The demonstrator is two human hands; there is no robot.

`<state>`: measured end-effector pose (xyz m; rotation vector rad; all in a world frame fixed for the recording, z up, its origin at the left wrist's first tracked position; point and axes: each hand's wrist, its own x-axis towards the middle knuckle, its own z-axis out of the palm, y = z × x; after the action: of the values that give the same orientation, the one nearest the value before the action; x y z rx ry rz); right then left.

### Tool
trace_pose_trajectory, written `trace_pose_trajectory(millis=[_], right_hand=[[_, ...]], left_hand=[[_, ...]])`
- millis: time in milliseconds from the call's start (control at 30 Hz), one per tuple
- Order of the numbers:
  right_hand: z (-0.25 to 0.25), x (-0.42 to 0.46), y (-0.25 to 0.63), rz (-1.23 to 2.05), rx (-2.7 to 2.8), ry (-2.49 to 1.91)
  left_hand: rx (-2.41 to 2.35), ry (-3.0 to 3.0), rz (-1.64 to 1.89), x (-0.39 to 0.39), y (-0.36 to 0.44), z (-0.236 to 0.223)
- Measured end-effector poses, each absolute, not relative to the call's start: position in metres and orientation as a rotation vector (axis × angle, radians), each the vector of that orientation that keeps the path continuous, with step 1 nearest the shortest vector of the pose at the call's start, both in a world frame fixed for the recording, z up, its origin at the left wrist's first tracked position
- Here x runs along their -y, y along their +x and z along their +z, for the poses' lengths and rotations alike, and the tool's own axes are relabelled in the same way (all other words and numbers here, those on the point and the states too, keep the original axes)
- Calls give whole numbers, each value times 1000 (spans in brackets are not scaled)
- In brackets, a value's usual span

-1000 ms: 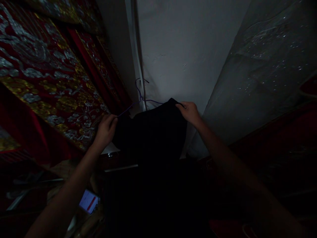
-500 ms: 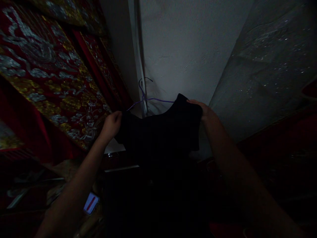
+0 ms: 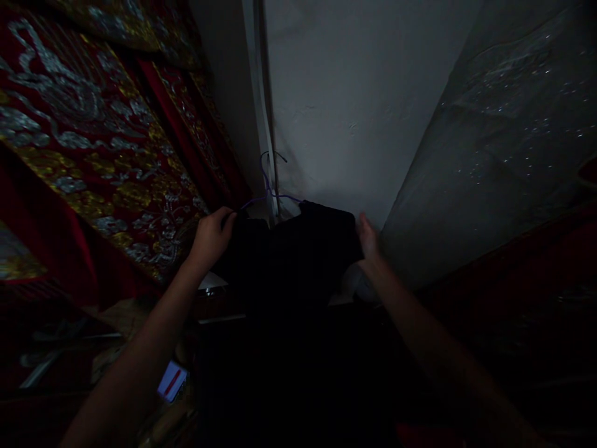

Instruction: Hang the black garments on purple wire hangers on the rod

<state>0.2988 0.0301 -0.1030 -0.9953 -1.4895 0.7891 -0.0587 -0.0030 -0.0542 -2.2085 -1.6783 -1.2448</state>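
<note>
At left, beside the red drape (image 3: pixel 135 193), the left hand (image 3: pixel 213 239) is clamped in a pinch on the shirt (image 3: pixel 303 255) at its left shoulder, apparently to steady it; the wrist is bent, knuckles up. The shirt hangs mid-scene, near the wall, its shoulders probably borne by the hanger (image 3: pixel 267 188) at its neck. At right, the right hand (image 3: pixel 367 241) stands upright against the sleeve, fingers extended; whether it grips, I cannot tell.
</note>
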Motion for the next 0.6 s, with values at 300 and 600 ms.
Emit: trace_pose_trajectory(millis=[300, 600], right_hand=[[-35, 17, 296, 723, 1674, -930], [-103, 30, 247, 656, 2235, -785]], left_hand=[[1696, -2035, -1368, -8, -66, -59], [1499, -2279, -2004, 25, -29, -77]])
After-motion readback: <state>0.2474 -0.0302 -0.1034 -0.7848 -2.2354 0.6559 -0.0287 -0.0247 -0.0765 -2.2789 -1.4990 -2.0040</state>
